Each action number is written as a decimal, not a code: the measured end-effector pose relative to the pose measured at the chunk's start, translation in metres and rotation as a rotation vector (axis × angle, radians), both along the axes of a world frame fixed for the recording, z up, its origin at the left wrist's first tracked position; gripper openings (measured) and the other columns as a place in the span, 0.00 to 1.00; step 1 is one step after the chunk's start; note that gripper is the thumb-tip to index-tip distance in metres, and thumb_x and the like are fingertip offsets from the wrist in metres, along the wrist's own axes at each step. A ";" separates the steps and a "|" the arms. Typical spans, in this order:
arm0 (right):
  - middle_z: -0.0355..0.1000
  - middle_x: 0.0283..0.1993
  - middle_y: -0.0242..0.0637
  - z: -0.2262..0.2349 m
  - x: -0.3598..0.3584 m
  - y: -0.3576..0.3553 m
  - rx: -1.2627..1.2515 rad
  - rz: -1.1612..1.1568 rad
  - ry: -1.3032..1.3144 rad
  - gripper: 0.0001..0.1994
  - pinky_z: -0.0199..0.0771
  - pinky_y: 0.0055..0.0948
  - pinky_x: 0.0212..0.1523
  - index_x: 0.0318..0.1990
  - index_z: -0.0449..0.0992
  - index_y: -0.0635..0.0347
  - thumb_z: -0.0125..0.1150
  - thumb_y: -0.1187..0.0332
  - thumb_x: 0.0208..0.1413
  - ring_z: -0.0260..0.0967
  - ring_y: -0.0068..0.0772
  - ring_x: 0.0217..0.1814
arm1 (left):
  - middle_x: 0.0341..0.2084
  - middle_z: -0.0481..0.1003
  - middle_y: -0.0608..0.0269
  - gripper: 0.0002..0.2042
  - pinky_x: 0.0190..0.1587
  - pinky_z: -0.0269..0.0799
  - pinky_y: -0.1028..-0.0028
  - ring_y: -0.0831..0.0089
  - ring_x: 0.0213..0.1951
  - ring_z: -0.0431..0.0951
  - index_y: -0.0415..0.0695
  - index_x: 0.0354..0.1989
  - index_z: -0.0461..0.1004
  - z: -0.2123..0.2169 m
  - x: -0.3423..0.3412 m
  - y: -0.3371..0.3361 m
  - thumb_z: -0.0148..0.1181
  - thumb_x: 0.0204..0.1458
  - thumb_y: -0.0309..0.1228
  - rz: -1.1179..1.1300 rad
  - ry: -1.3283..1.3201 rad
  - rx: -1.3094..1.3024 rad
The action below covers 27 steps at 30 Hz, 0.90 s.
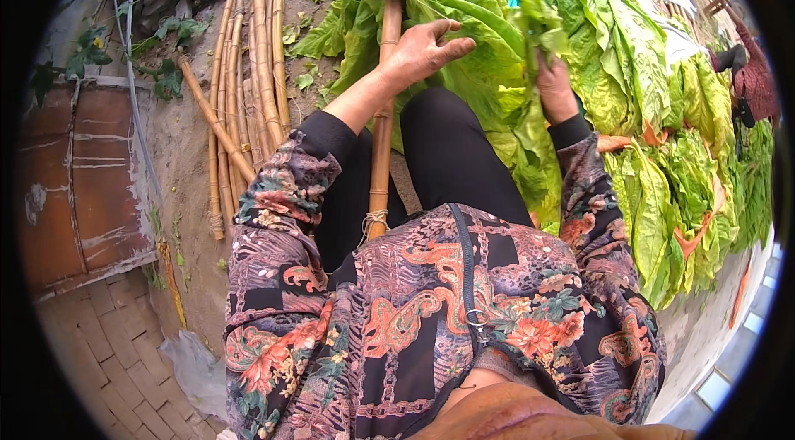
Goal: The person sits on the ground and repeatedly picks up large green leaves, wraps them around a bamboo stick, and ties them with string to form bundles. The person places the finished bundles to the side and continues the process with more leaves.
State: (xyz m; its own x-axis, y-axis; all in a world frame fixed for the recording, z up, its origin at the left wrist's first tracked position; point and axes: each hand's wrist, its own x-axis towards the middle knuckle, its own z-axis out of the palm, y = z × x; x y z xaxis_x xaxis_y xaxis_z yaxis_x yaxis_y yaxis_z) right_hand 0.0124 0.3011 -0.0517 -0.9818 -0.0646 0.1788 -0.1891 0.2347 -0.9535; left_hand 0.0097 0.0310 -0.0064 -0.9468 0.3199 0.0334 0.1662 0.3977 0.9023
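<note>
My left hand hovers with fingers spread over a bamboo pole that runs between my knees, its far end buried under big green leaves. My left hand holds nothing. My right hand is closed around the stems of a bunch of green leaves, lifting it above the heap. The pole has twine wound round its near end. My patterned sleeves and dark trousers fill the lower middle.
A long heap of large green leaves stretches along the right side. A bundle of bamboo poles lies on the dirt at the left. A brick floor and a rusty panel lie further left. Another person's sleeve is at the far right.
</note>
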 end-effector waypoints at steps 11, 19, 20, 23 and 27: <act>0.68 0.54 0.35 0.059 0.026 -0.020 -0.283 0.773 -0.631 0.25 0.62 0.25 0.58 0.59 0.63 0.69 0.58 0.68 0.55 0.65 0.24 0.54 | 0.18 0.64 0.75 0.25 0.26 0.59 0.81 0.85 0.23 0.62 0.37 0.48 0.68 0.058 0.050 -0.026 0.64 0.50 0.44 -0.055 -0.104 0.150; 0.74 0.32 0.52 -0.007 -0.004 -0.071 0.370 0.697 -0.239 0.18 0.70 0.34 0.39 0.43 0.73 0.72 0.61 0.69 0.46 0.72 0.37 0.33 | 0.17 0.65 0.74 0.07 0.23 0.58 0.79 0.84 0.21 0.61 0.39 0.35 0.74 0.044 0.072 -0.085 0.50 0.58 0.28 -0.087 -0.157 -0.111; 0.74 0.31 0.53 -0.001 -0.009 -0.088 0.381 0.727 -0.212 0.17 0.70 0.35 0.38 0.43 0.74 0.71 0.61 0.69 0.45 0.73 0.39 0.32 | 0.17 0.66 0.72 0.07 0.24 0.59 0.79 0.83 0.21 0.62 0.39 0.35 0.74 0.040 0.075 -0.087 0.50 0.58 0.28 -0.101 -0.177 -0.143; 0.75 0.32 0.45 -0.005 -0.046 -0.129 0.180 0.597 -0.197 0.14 0.70 0.28 0.37 0.41 0.75 0.71 0.59 0.72 0.47 0.69 0.26 0.34 | 0.19 0.71 0.63 0.09 0.30 0.65 0.75 0.78 0.25 0.67 0.38 0.36 0.75 0.007 0.068 -0.093 0.51 0.57 0.30 -0.171 -0.116 -0.204; 0.75 0.40 0.36 -0.019 -0.046 -0.140 -0.223 0.506 -0.328 0.12 0.69 0.25 0.43 0.43 0.75 0.71 0.57 0.74 0.53 0.69 0.24 0.40 | 0.29 0.79 0.55 0.09 0.39 0.71 0.68 0.66 0.32 0.77 0.38 0.35 0.77 -0.040 0.031 -0.105 0.51 0.53 0.27 -0.181 -0.125 -0.424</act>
